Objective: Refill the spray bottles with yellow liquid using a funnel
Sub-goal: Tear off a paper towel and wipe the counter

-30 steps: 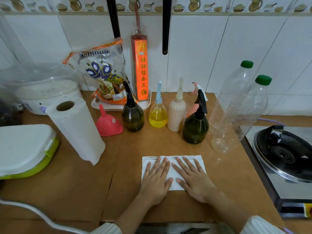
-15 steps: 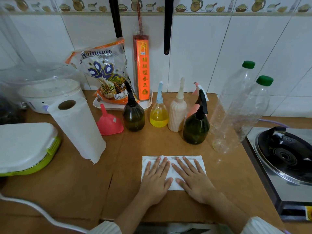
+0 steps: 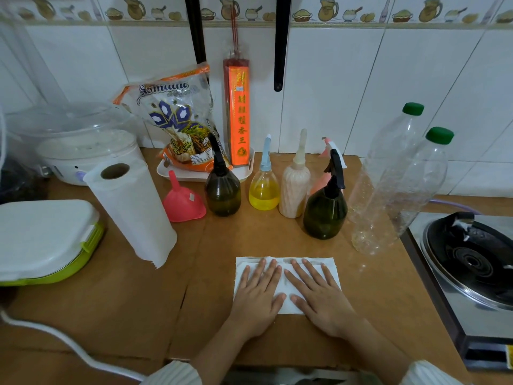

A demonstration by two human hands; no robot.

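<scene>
— Has any pouring begun, from where you stand?

— I'd say not. Both hands lie flat and spread on a paper towel on the bench, the left hand and right hand side by side, thumbs nearly meeting, holding nothing.

— And the funnel?

— The pink funnel sits mouth down, well beyond the left hand, untouched. Next to it stands a dark spray bottle, its sprayer screwed on; a second spray bottle stands straight ahead of the right hand, also capped.

— The yellow liquid?

— In a small squeeze bottle between those two, beyond the fingertips, about half full.

— So what's left?

— Everything, I reckon: unscrew the sprayers, seat the funnel, pour, close up.
</scene>
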